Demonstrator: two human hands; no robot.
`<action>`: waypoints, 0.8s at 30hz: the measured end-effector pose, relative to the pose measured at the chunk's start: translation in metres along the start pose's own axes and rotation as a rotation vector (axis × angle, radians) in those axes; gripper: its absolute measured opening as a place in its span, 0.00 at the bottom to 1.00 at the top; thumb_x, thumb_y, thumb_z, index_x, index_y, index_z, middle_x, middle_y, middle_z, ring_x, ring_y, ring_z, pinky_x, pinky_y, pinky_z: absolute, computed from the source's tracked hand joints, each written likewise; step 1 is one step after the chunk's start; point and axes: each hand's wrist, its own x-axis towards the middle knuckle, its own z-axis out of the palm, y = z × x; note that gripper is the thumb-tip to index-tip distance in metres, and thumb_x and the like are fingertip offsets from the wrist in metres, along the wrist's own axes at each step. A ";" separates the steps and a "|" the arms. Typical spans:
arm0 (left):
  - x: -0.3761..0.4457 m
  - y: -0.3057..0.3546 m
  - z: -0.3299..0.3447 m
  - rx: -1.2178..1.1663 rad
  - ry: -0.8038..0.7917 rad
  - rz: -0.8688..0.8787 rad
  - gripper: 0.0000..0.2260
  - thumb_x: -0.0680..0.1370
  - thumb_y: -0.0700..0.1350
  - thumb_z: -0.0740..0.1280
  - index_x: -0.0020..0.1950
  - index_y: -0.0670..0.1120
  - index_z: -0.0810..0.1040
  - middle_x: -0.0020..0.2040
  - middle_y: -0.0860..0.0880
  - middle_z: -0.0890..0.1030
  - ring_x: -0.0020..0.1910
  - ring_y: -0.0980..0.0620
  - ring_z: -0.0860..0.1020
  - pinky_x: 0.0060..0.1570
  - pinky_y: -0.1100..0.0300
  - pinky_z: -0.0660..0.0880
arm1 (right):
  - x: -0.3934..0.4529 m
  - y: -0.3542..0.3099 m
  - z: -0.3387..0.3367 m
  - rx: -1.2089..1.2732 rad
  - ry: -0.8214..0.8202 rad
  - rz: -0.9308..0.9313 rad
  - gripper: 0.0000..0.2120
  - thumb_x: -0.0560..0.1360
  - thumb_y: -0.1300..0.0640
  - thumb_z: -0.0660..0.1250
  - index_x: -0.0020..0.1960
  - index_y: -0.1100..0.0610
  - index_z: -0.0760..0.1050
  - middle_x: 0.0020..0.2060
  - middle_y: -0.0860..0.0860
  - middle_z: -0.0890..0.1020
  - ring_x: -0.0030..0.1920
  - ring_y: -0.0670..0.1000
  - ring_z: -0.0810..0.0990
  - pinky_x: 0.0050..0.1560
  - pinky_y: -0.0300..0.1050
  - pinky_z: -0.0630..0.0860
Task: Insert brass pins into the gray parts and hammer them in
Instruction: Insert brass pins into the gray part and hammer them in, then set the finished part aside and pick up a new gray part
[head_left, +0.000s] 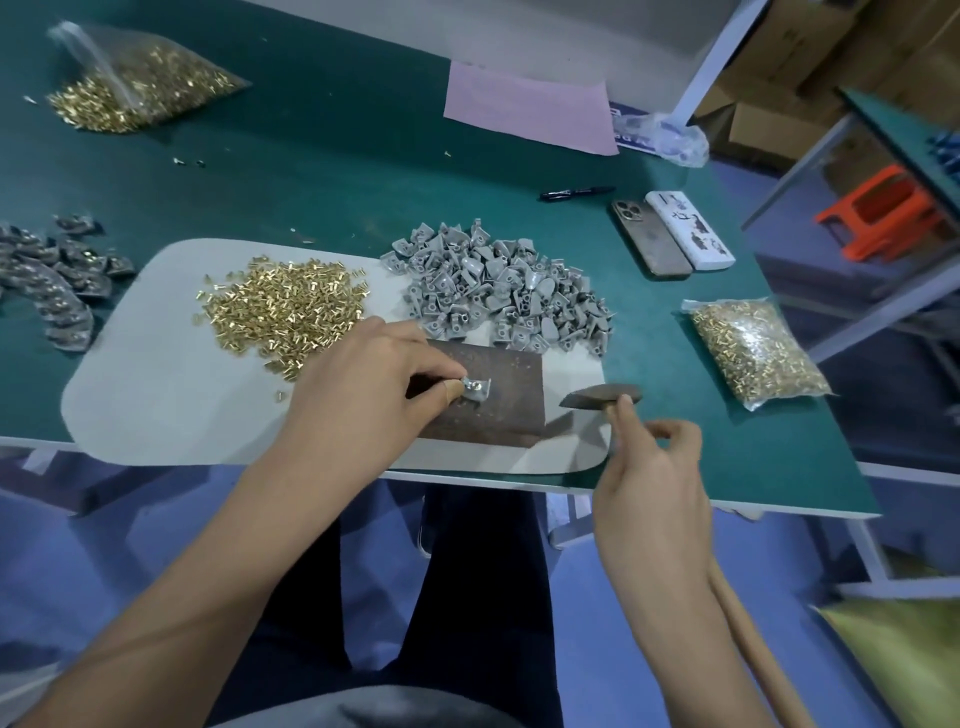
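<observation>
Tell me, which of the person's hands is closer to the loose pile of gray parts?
Left. The left hand sits just below the gray parts pile, pinching one gray part on the metal plate. The right hand grips the hammer, farther off.

Even, cool overhead light, soft short shadows, wide-angle bending at edges, slight motion blur

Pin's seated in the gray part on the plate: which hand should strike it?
Right. The right hand already grips the hammer just beside the metal plate, while the left hand pinches the gray part steady.
</observation>
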 end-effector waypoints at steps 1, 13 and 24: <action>-0.001 0.001 0.001 -0.018 0.001 -0.002 0.03 0.75 0.56 0.72 0.47 0.62 0.84 0.42 0.60 0.78 0.50 0.54 0.74 0.40 0.53 0.75 | -0.001 -0.001 0.006 -0.019 0.003 0.023 0.28 0.78 0.67 0.61 0.77 0.52 0.71 0.59 0.59 0.70 0.46 0.64 0.75 0.38 0.50 0.66; -0.032 -0.006 -0.013 -0.261 0.188 -0.112 0.02 0.75 0.52 0.72 0.45 0.60 0.80 0.46 0.61 0.77 0.50 0.62 0.72 0.41 0.62 0.71 | 0.011 -0.057 -0.006 0.478 0.129 -0.356 0.12 0.79 0.51 0.68 0.62 0.50 0.82 0.51 0.45 0.83 0.55 0.53 0.78 0.58 0.57 0.73; -0.058 -0.074 -0.045 -0.201 0.329 -0.284 0.06 0.73 0.54 0.69 0.49 0.60 0.80 0.48 0.62 0.77 0.49 0.65 0.72 0.43 0.61 0.73 | 0.005 -0.176 0.030 0.414 -0.057 -0.739 0.05 0.78 0.50 0.71 0.53 0.41 0.81 0.48 0.37 0.82 0.52 0.47 0.75 0.54 0.48 0.65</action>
